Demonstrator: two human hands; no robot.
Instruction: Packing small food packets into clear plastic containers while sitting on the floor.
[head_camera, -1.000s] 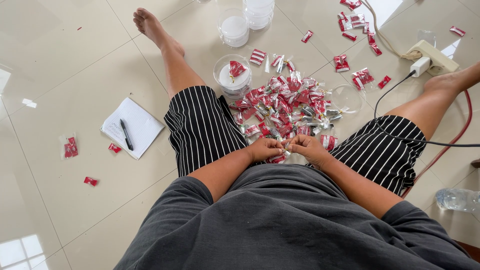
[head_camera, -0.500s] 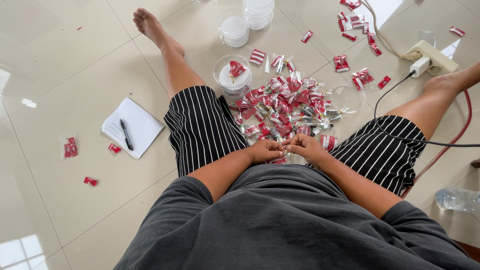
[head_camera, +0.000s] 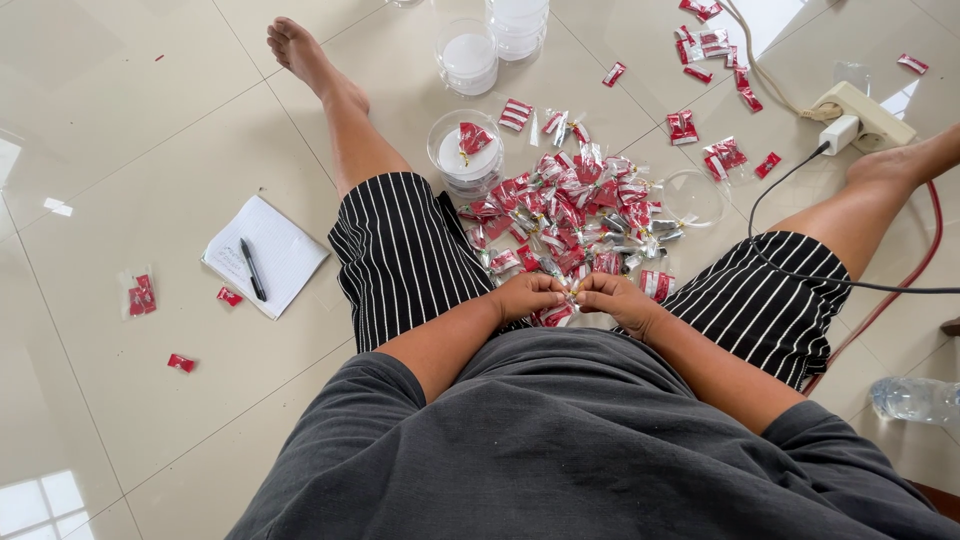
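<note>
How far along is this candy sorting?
Done: one red sachet lies on the lidded cup, and small bagged packs sit further out on the floor. In hand: left hand and right hand pinch one small piece together. Left: most of the pile between the legs.

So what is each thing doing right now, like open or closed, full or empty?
Left hand: closed, pinching a small wrapper.
Right hand: closed on the same wrapper.
Clear cup: open, one red packet inside.
Notepad: lying flat, pen on top.
Pile of red packets: loose on the floor.
Power strip: one plug in.
</note>
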